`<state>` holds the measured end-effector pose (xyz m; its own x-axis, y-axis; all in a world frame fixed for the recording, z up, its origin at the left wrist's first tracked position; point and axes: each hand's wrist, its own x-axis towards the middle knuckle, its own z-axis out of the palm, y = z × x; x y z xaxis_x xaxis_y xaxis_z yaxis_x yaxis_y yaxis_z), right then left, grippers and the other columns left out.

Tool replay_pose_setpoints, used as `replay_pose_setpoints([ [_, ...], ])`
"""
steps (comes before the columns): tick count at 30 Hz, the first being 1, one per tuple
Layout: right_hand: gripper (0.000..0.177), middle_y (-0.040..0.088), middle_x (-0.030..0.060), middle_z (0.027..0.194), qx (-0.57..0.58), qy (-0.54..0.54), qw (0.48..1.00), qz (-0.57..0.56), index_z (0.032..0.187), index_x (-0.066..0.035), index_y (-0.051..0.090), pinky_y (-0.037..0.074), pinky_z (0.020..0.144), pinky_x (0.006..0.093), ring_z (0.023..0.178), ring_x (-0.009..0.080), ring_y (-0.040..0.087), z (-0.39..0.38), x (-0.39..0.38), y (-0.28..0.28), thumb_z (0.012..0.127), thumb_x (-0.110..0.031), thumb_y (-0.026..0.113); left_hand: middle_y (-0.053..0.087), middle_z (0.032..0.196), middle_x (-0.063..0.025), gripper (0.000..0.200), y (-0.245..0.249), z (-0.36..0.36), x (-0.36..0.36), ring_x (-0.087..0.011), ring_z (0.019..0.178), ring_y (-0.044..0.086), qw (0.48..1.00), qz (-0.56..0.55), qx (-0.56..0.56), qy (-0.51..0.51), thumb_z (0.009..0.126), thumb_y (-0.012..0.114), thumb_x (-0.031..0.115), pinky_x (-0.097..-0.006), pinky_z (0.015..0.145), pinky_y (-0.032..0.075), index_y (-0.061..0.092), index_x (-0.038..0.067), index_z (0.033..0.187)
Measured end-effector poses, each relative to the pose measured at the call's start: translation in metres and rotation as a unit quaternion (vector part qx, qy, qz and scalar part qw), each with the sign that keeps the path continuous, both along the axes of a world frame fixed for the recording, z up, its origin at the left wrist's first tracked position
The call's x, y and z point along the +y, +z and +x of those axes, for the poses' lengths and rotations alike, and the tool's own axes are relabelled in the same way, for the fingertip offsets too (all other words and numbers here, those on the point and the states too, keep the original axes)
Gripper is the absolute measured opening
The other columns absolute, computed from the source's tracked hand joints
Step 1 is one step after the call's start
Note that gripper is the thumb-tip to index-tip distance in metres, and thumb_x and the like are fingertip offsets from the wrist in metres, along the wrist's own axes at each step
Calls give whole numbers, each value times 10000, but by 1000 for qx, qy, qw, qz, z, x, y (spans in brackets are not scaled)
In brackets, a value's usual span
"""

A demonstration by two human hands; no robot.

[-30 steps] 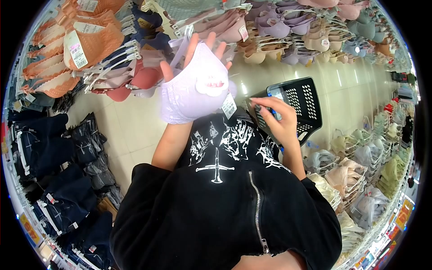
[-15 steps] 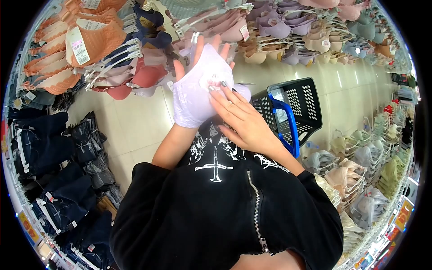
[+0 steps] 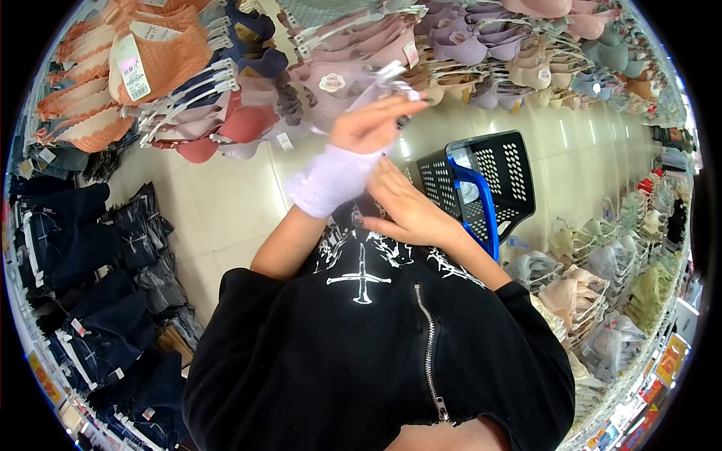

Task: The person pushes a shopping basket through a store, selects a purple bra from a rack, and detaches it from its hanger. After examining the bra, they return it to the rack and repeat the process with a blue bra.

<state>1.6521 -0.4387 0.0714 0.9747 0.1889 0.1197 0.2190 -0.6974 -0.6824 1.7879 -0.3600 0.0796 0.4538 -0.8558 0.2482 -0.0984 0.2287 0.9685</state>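
My left hand (image 3: 370, 125) is turned palm-down and grips a lilac bra (image 3: 329, 182) on its clear hanger. The garment droops over my left wrist and forearm. Just below it, my right hand (image 3: 408, 211) lies flat with the fingers apart, its fingertips at the garment's lower edge, holding nothing. A black shopping basket (image 3: 505, 167) with a blue handle (image 3: 477, 204) hangs close beside my right forearm. My black zipped top with a white print fills the lower view.
Orange bras on hangers (image 3: 154, 60) hang at the upper left, and pink and lilac ones (image 3: 459, 45) along the top. Pastel bras fill the rack at the right (image 3: 602, 278). Dark packaged garments (image 3: 98, 255) line the left shelf. A pale tiled floor (image 3: 218, 203) lies below.
My left hand has turned over from palm-up, so the lilac bra now droops over the wrist. My right hand has dropped from the cup's front to below the garment.
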Motion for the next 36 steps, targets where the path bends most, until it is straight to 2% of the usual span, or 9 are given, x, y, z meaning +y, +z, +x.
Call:
replay_pose_setpoints([
  [5, 693, 280, 252, 1303, 78, 5, 990, 115, 1280, 51, 238, 194, 1029, 424, 1255, 363, 232, 0, -1, 1, 778, -255, 605, 558, 1138, -115, 361, 22, -6, -2, -193, 1037, 523, 985, 46, -166, 22, 751, 549, 80, -302, 906, 376, 562, 16, 1106],
  [9, 853, 248, 185, 1346, 104, -11, 947, 302, 1337, 8, 88, 181, 1039, 399, 1271, 316, 225, -4, 3, -14, 746, -250, 645, 582, 1072, -100, 276, 17, -11, -4, -219, 1002, 554, 996, 38, -16, 84, 701, 597, 45, -315, 871, 412, 566, 1, 972],
  [14, 725, 315, 84, 1323, 81, -104, 650, 748, 1351, -95, 120, 212, 1030, 414, 1242, 242, 294, 4, 3, -32, 821, -353, 541, 578, 1039, -111, 284, 7, -13, -12, -274, 1003, 535, 944, 95, -281, 148, 677, 627, 69, -348, 881, 410, 548, 17, 944],
  [17, 623, 352, 71, 1300, 80, -149, 602, 780, 1334, -99, 173, 227, 1020, 411, 1221, 242, 321, 3, -1, -34, 849, -324, 495, 571, 1051, -106, 321, -8, -11, -17, -283, 1020, 518, 934, 74, -320, 141, 674, 626, 70, -364, 890, 402, 545, 38, 983],
  [23, 756, 209, 108, 1398, 35, -118, 660, 741, 1376, -64, 104, 225, 1017, 437, 1282, 272, 227, 12, 1, -27, 813, -339, 527, 546, 1103, -95, 390, -15, 4, -12, -174, 1041, 512, 989, 78, 116, 53, 706, 569, 74, -282, 873, 402, 521, 43, 1092],
  [25, 755, 148, 123, 1426, 39, -78, 712, 697, 1369, -24, 129, 243, 1010, 436, 1308, 285, 174, 15, -2, -24, 807, -320, 537, 527, 1072, -83, 351, -13, 24, -2, -118, 974, 510, 954, 51, -289, 58, 783, 568, 75, -244, 825, 428, 491, 51, 1124],
  [27, 613, 117, 140, 1432, 54, -82, 785, 612, 1322, 25, 261, 333, 959, 410, 1293, 295, 218, 17, -4, -16, 823, -217, 523, 392, 1259, -144, 517, -17, 29, 5, -255, 1134, 417, 959, 25, 257, -121, 841, 456, 353, -386, 923, 374, 367, 77, 1270],
  [29, 538, 139, 145, 1426, 59, -85, 860, 500, 1298, 31, 318, 375, 927, 391, 1270, 297, 275, 19, -9, -22, 833, -165, 506, 302, 1338, -171, 639, -52, 29, -1, -331, 1203, 341, 731, -118, 640, -206, 852, 339, 512, -462, 965, 325, 288, 88, 1327],
  [36, 445, 253, 160, 1393, -5, -109, 888, 447, 1197, -22, 495, 322, 950, 336, 1241, 241, 333, 20, -12, -13, 762, -109, 529, 151, 1385, -251, 883, -64, 22, -7, -393, 1279, 174, 733, -148, 644, -161, 752, 277, 689, -529, 1022, 188, 141, 75, 1371],
])
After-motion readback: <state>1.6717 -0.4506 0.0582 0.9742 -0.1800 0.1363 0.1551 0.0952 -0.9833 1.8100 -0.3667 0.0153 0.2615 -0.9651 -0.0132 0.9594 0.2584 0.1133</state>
